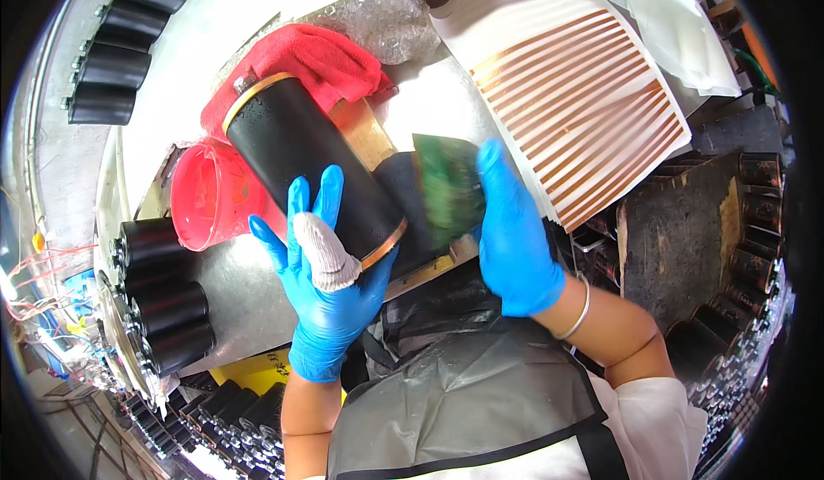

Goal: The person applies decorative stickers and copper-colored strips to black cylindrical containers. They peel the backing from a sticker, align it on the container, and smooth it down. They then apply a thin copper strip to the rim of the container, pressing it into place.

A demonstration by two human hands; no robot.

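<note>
A black cylinder with copper-coloured rims lies tilted on a wooden rest, its far end toward the upper left. My left hand, in a blue glove with a knitted sleeve over one finger, grips its near end with the fingers spread over the side. To the right, my right hand, also gloved in blue, has a green pad or sheet against its palm side. The pad is smeared by motion, so its exact kind is unclear. It is beside the cylinder; whether they touch I cannot tell.
A red cloth lies behind the cylinder, with a red plastic tub at left. White sheets with copper strips lie at right. Several more black cylinders stand at left. Bubble wrap is at the back.
</note>
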